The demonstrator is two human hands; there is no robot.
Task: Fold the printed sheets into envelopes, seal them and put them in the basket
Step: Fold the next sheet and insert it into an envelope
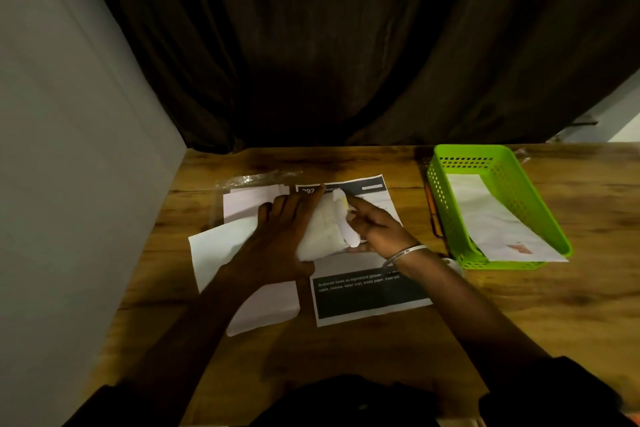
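Step in hand: closing the flap of the envelope (323, 232), which lies mid-table (381, 374) on a printed sheet (367, 295).

Left hand (277, 239): flat, fingers straight and together, pressing the envelope's left half down.

Right hand (377, 232): index straight; thumb and other fingers seem to pinch the loose flap.

To do well: hold the left pressure, draw the flap over square, then crease firmly.

Around:
- Basket (464, 163) near the far right corner holds a second envelope (491, 218).
- Pen (433, 215) lies just beside the basket's left wall, across the likely path.
- Blank sheets (221, 246) lie toward the left edge.

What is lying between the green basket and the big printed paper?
A thin orange pen or pencil lies on the table there, close beside the basket; the head view shows it.
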